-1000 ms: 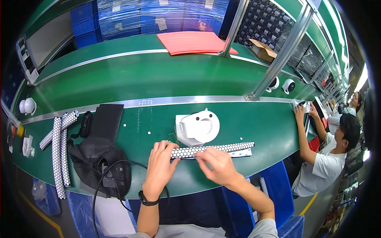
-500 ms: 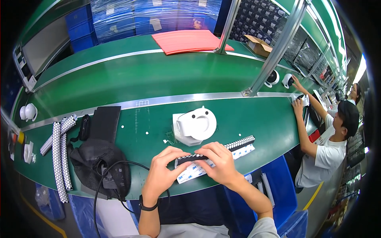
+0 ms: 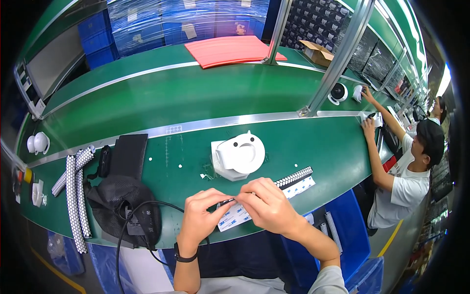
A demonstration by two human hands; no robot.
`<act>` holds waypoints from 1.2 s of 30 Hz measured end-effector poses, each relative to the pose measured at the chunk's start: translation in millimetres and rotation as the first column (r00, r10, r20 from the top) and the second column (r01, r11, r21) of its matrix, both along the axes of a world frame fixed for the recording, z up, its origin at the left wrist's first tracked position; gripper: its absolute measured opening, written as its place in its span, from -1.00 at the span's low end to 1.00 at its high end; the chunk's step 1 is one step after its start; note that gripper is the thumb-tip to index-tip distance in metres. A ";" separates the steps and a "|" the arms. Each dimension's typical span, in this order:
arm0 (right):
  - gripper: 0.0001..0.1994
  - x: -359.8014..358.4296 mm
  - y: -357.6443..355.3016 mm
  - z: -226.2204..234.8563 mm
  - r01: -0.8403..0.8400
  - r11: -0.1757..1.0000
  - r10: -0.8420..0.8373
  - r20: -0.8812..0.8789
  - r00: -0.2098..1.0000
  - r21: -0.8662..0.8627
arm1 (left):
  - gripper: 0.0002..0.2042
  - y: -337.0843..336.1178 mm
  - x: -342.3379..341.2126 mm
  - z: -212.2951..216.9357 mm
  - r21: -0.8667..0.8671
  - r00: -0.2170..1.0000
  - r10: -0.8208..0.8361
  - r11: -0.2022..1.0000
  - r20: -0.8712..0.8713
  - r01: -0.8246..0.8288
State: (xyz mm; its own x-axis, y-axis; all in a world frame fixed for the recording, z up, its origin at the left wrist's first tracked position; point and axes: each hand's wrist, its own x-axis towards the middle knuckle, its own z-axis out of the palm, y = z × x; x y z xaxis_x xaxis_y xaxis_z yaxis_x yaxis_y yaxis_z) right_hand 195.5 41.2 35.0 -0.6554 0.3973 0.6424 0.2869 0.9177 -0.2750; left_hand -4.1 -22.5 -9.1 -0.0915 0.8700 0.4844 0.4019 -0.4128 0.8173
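Pinching dotted strip [image 3: 294,177]: left hand [image 3: 202,210], right hand [image 3: 268,207] (each grip closed on it), white sheet [image 3: 233,218] alongside.

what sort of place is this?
Probably a factory assembly line: a long green workbench, a co-worker handling small devices farther along it, and film-wrapped blue crates stacked behind.

Lt grey top [image 3: 242,285], plain fabric, short slvs; R slv [image 3: 329,280] loose & soft, w/ a few folds, hem nr the elbow. L hand [image 3: 204,211] & R hand [image 3: 267,203] bare, as are the forearms [image 3: 316,244]. Blk wristband [image 3: 187,258] on L side: narrow, snug, a bit thicker at outer edge; watch or plain strap, can't tell. Trousers [image 3: 237,259] v. dk, navy or blk, detail lost in shadow.
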 end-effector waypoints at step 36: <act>-0.81 -16.5 46.0 -7.2 0.173 0.894 -0.266 -0.179 0.947 -0.412 | -0.89 52.6 43.7 -5.7 -0.129 0.945 0.305 0.948 0.119 -0.289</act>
